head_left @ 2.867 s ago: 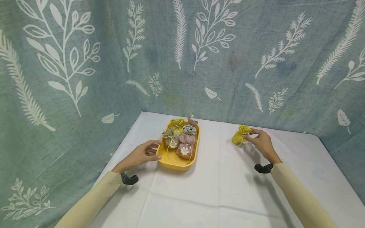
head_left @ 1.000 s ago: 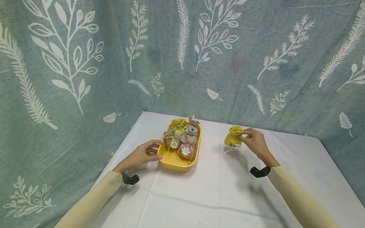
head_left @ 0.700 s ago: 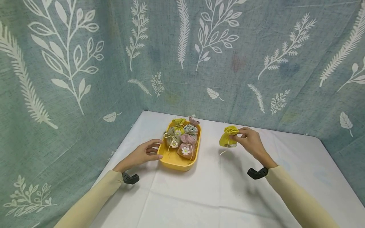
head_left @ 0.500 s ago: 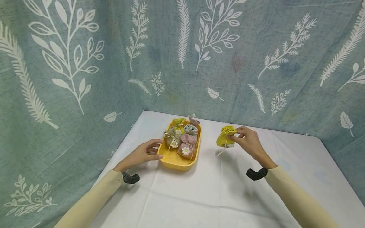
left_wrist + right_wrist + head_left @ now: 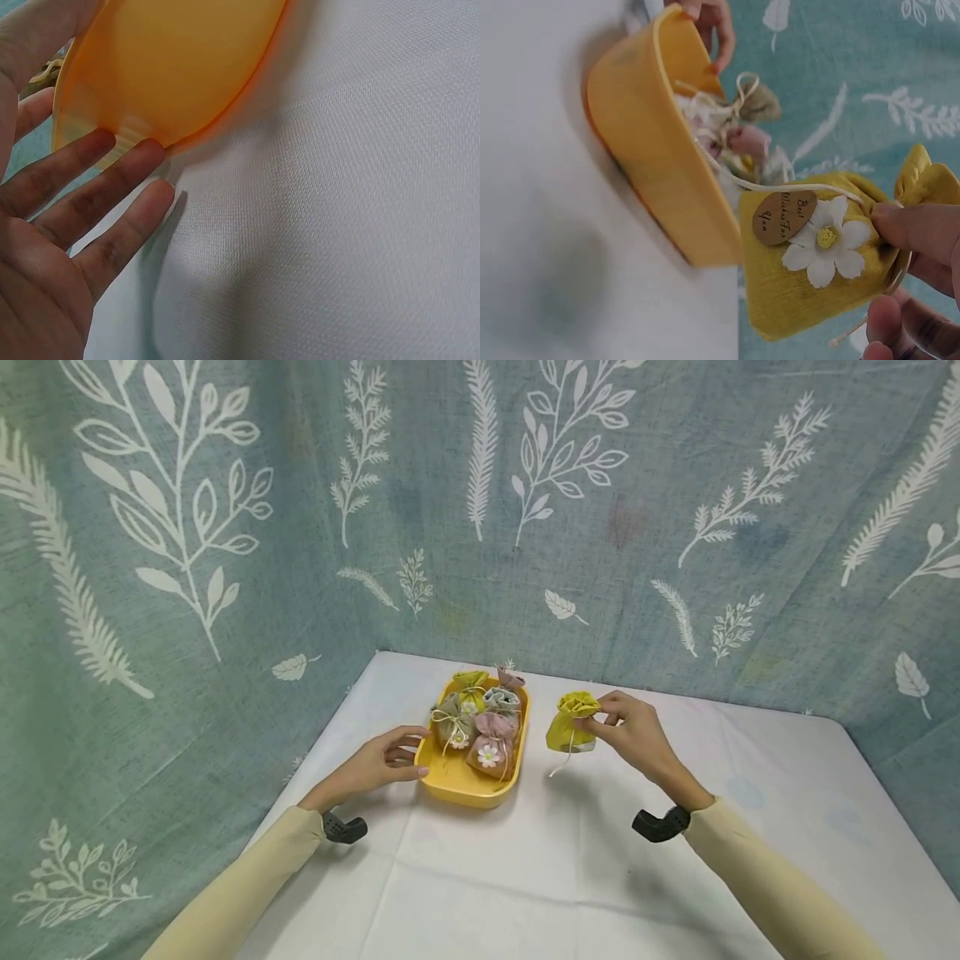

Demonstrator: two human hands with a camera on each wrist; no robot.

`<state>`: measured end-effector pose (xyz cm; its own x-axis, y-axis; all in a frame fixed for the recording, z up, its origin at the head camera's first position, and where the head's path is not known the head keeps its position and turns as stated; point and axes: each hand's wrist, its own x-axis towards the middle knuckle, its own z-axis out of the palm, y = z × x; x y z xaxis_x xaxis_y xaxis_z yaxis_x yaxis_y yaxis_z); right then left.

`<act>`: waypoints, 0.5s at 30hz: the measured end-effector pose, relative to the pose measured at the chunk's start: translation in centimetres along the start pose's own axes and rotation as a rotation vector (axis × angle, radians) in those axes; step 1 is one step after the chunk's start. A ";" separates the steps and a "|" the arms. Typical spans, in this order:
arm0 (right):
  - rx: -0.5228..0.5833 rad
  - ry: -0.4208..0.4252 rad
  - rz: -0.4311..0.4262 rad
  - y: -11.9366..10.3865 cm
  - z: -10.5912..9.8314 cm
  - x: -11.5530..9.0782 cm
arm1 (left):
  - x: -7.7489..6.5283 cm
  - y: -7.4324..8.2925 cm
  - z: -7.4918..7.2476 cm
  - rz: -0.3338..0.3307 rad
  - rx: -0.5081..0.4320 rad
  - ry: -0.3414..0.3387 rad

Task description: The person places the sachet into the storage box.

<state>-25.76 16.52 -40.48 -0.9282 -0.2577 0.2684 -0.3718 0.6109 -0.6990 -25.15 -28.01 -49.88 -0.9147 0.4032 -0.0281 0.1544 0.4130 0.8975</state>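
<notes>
A small yellow drawstring pouch [image 5: 570, 724] hangs above the white table, its gathered neck pinched by my right hand [image 5: 633, 735]. The right wrist view shows a white fabric flower [image 5: 825, 238] and a brown round tag [image 5: 784, 217] on the pouch. Just left of it stands a yellow plastic tray [image 5: 465, 795]. Inside are a pink pouch [image 5: 491, 747], a grey-green pouch [image 5: 452, 727], another yellow pouch [image 5: 471, 691] and others partly hidden. My left hand [image 5: 382, 758] rests at the tray's left edge, its fairly straight fingers [image 5: 131, 176] touching the outer wall.
White cloth covers the table [image 5: 480, 893]. A green-blue curtain [image 5: 600, 568] with white leaf prints rises along the back and left. A dark wrist device [image 5: 660, 825] is strapped to my right wrist, and a similar device [image 5: 345, 828] to my left.
My right hand has lifted the yellow pouch from the back right of the table and carried it left towards the tray. The left hand and the tray stay in place.
</notes>
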 end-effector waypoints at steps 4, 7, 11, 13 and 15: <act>0.016 -0.010 -0.010 -0.9 0.4 0.1 | 0.2 0.2 -0.1 0.001 0.009 0.002; 0.027 -0.010 -0.025 -1.5 0.8 0.3 | 0.4 0.3 -0.1 0.000 0.017 0.010; 0.040 -0.017 -0.062 -2.2 1.5 0.5 | 0.3 0.2 0.0 -0.014 0.021 0.008; 0.046 -0.025 -0.084 -2.6 2.0 0.6 | 0.2 0.2 0.0 -0.017 0.014 0.000; 0.047 -0.033 -0.104 -3.0 2.4 0.6 | 0.2 0.2 0.1 -0.013 0.007 -0.007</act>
<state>-25.13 12.77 -39.82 -0.8832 -0.3431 0.3198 -0.4644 0.5440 -0.6989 -25.23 -27.76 -49.73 -0.9140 0.4035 -0.0430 0.1451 0.4239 0.8940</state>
